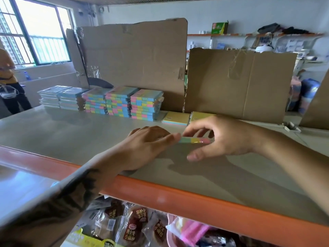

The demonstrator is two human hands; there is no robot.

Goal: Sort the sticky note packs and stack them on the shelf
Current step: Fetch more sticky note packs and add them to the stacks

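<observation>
A sticky note pack [195, 140] hangs just above the shelf [160, 191], long axis running left to right. The left hand [151, 139] pinches its left end; the right hand [219, 138], fingers curled, grips the right. Stacked packs [124, 102] lie behind-left, nearer the left hand.

Far to the left of my hands I see a barred window [35, 32] letting in bright daylight, with a low pale ledge [53, 75] beneath it. Behind and above my hands stand two brown cardboard sheets [135, 59] — upright, taped, torn at the edges. Past them, up to the right, a pale wall [178, 13] carries an orange-edged wall shelf [231, 34] cluttered with boxes — a green carton [219, 28] on top.
</observation>
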